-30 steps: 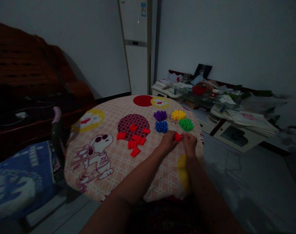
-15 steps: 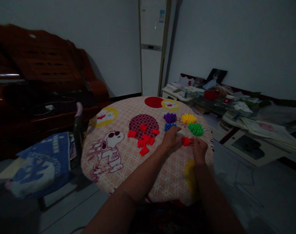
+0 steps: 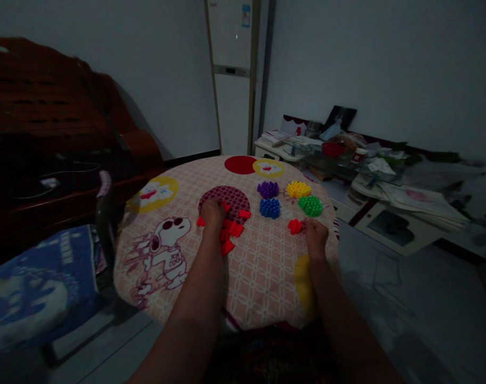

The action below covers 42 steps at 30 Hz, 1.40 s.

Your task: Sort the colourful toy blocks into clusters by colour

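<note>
"How did the right hand (image 3: 317, 234) stand?"

"Its grip was pinched together on a small, knobbly red plastic cluster (image 3: 295, 226). The cluster showed to the left of the fingertips, at the right-hand part of the round surface (image 3: 262, 266). Whether its underside touched the pale pink, lattice-patterned cloth (image 3: 259, 298) there could not be told."

"And the left hand (image 3: 213, 214)?"

"That one was well apart from the right, down among several short, loose red plastic pieces (image 3: 226, 230). Its fingertips were hidden, so one could not tell whether that grip was apart, together or clamped on a piece."

"Where did those pieces lie?"

"Some lay on the dark maroon, patterned circle (image 3: 234, 194) on the cloth, and others spread past its near edge, a few close against one another. One peeked out just left of the left hand."

"What was near the held cluster?"

"Four more knobbly plastic clusters sat beyond it. The green cluster (image 3: 310, 206) was the nearest, and the yellow cluster (image 3: 299, 189) lay just behind that. Farther left was the blue cluster (image 3: 270, 208), with the purple cluster (image 3: 268, 189) just behind it."

"And beside the left forearm (image 3: 198, 298)?"

"A white cartoon dog (image 3: 171, 253) in dark glasses, printed on the cloth."
</note>
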{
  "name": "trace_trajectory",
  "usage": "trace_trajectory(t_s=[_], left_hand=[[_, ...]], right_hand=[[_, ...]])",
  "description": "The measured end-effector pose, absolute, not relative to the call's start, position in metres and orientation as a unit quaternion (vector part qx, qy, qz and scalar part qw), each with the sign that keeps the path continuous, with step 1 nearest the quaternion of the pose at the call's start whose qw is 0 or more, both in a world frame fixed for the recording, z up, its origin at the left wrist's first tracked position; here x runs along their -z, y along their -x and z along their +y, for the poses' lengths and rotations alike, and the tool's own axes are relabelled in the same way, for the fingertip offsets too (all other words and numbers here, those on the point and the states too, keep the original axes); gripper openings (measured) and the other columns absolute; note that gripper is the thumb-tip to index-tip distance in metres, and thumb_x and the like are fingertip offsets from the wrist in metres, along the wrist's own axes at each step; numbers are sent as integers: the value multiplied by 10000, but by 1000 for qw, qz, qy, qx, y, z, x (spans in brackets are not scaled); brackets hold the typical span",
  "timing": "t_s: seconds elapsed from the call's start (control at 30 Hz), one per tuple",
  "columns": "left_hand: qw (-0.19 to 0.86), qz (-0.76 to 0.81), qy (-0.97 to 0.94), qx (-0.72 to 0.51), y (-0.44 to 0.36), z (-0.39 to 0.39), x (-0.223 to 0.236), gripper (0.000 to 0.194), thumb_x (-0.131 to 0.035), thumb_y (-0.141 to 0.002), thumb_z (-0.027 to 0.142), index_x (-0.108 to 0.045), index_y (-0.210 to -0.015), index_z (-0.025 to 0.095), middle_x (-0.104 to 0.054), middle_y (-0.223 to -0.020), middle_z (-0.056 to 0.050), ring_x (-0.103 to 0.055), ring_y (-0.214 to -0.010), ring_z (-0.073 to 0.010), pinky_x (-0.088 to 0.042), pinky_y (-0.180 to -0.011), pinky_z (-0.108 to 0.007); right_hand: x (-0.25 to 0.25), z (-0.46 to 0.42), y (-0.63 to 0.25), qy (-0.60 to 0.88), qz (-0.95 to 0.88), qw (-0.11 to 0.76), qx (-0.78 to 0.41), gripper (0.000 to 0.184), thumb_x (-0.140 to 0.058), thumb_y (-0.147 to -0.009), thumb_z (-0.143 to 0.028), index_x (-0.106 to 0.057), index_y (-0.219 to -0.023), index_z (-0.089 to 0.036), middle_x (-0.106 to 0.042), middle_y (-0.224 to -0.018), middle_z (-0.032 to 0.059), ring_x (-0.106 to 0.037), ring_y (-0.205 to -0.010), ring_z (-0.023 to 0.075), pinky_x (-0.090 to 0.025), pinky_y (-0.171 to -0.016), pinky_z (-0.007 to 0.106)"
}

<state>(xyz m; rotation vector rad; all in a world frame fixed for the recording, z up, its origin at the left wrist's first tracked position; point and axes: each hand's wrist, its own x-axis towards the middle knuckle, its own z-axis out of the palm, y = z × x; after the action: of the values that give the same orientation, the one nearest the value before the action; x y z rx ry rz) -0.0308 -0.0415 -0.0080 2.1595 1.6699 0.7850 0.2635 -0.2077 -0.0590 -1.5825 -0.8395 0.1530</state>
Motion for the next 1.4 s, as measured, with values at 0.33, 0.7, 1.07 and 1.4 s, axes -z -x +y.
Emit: trace_trajectory(t_s=[0.33, 0.7, 1.07, 1.4], left_hand=[[328, 416, -774, -347, -42, -85, -21, 228, -510, -863, 116, -679, -1008, 160, -727, -873, -32, -663, -785, -149, -529, -738, -262], [317, 323, -836, -309, -110, -139, 25, 171, -520, -791, 88, -654, -879, 151, -675, -784, -21, -558, -698, -133, -409, -663, -252], [296, 329, -838, -319, -109, -140, 26, 245, -502, -801, 59, -674, -949, 150, -721, -875, -65, -614, -766, -166, -452, -716, -281], [199, 405, -856, -251, -42, -100, -36, 134, -628, -806, 135, -736, -878, 167, -747, -887, -76, -666, -831, -203, -479, -800, -291]], right_hand=[[62, -208, -266, 690, -371, 618, -62, 442, -501, -858, -537, -689, -711, -165, -690, -667, 50, -622, -622, 193, -477, -608, 305], [62, -206, -267, 701, -370, 606, -65, 441, -479, -865, -523, -697, -730, -164, -701, -696, 40, -618, -650, 187, -466, -621, 294], [57, -210, -265, 705, -371, 601, -59, 434, -492, -860, -514, -707, -719, -165, -689, -649, 46, -614, -632, 201, -467, -603, 305], [59, -209, -264, 689, -367, 621, -74, 426, -516, -842, -518, -697, -690, -164, -691, -647, 52, -612, -599, 200, -473, -596, 317]])
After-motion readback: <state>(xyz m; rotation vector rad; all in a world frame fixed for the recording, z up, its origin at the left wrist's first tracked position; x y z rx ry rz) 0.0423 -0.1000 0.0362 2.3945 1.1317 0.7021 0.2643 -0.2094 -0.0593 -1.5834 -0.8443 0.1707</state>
